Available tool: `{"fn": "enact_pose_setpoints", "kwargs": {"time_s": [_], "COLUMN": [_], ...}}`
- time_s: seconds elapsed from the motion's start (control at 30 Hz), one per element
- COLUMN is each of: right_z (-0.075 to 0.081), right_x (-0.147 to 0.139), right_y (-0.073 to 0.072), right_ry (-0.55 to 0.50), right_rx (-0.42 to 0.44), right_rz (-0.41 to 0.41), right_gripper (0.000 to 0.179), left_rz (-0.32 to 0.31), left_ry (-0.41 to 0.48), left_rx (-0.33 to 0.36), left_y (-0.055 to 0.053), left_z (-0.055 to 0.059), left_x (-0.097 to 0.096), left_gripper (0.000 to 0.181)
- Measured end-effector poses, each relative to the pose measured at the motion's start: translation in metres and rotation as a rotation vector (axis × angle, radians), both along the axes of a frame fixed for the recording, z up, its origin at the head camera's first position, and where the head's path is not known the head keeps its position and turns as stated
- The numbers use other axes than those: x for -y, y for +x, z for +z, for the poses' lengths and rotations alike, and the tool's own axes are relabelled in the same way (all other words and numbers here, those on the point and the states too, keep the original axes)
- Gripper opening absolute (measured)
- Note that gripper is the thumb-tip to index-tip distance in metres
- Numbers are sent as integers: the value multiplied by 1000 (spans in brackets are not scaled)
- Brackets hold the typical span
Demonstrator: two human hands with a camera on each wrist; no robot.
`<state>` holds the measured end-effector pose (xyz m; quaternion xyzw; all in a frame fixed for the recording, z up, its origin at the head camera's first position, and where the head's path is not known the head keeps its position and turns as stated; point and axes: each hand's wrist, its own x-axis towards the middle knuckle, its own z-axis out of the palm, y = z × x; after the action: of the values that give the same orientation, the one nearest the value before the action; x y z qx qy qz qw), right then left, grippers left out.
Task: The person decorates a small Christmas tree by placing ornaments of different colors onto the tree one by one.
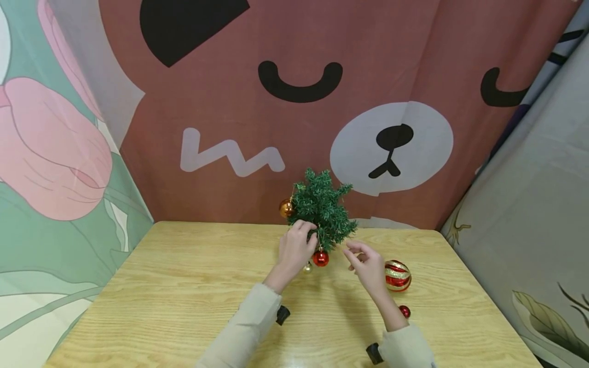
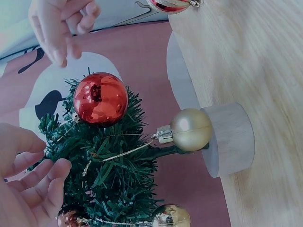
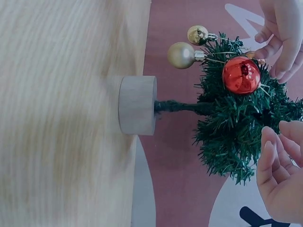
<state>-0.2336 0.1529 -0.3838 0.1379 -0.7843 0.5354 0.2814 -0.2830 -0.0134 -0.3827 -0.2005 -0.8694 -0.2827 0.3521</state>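
A small green artificial Christmas tree stands near the back of the table on a round pale base. From its branches hang a shiny red ball, a matte gold ball, a shiny gold ball and an orange-gold ball. My left hand is at the tree's front left, its fingers loosely bent beside the branches, with nothing visibly held. To the right of the tree, my right hand hovers with bent fingers apart from the branches, holding nothing.
A large red ball with gold stripes lies on the table right of my right hand. Nearer me is a small dark red ball. A printed bear curtain hangs behind the table.
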Motion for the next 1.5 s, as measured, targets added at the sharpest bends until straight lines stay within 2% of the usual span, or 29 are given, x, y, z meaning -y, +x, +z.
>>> {"fn": "enact_pose_setpoints", "kwargs": {"time_s": [0.17, 0.33, 0.5, 0.67, 0.73, 0.83, 0.93, 1.03, 1.1, 1.2, 1.27, 1.37, 1.5], "right_z": [-8, -15, -21, -50, -62, -72, -77, -77, -76, -80, -90, -116, -143], "right_x": [-9, -22, -34, -56, -64, -73, -80, -84, -85, -89, -96, -112, -130], "right_y": [5, 13, 20, 15, 13, 15, 19, 24, 27, 29, 27, 17, 6], "right_ry": [7, 0, -6, -38, -60, -113, -137, -136, -131, -139, -130, -106, -127], "right_rx": [-16, 53, 130, 164, 170, 170, 188, 241, 293, 320, 306, 280, 277], "right_rz": [-20, -46, -70, -60, -53, -30, -39, -65, -98, -110, -100, -88, -77], "right_gripper": [11, 11, 11, 12, 12, 12, 12, 14, 13, 9, 10, 12, 19], "left_rz": [-19, -32, -34, -51, -69, -117, -167, -201, -206, -197, -190, -177, -173], "left_ry": [30, 82, 95, 103, 113, 128, 134, 137, 131, 113, 98, 79, 61], "left_rx": [-7, -26, -14, -13, -25, -38, -34, -9, 6, 12, 10, -3, -11], "left_y": [1, 0, 0, 2, 0, -3, -6, -8, -8, -8, -9, -10, -12], "left_z": [1, 2, 3, 5, 5, 6, 10, 13, 15, 17, 18, 18, 19], "left_x": [2, 5, 8, 9, 10, 11, 12, 13, 12, 11, 10, 7, 4], "left_gripper": [10, 10, 10, 10, 12, 16, 19, 18, 18, 17, 17, 18, 18]}}
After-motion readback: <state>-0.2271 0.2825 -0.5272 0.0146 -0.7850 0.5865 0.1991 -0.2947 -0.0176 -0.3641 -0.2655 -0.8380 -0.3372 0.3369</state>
